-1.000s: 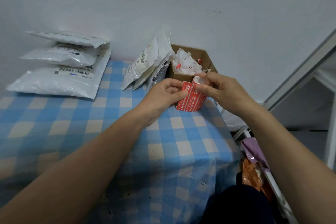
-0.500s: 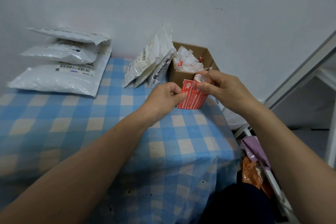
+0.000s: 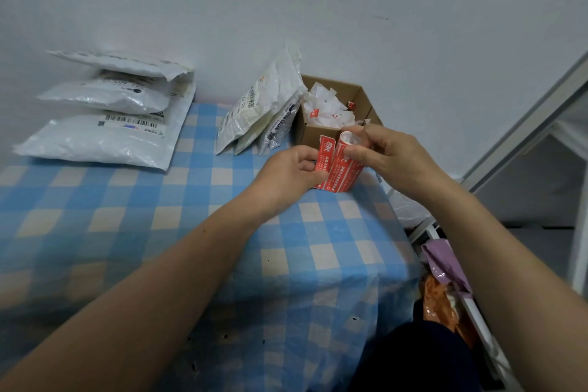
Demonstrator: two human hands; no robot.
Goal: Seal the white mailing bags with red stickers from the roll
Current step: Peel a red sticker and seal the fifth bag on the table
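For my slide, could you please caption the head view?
Left hand peels a red printed sticker off the red roll in the right hand.

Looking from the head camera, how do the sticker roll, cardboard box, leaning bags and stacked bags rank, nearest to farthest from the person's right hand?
1. The sticker roll, held in the right hand.
2. The cardboard box, just behind the hand.
3. The leaning bags, left of the box.
4. The stacked bags, far left by the wall.
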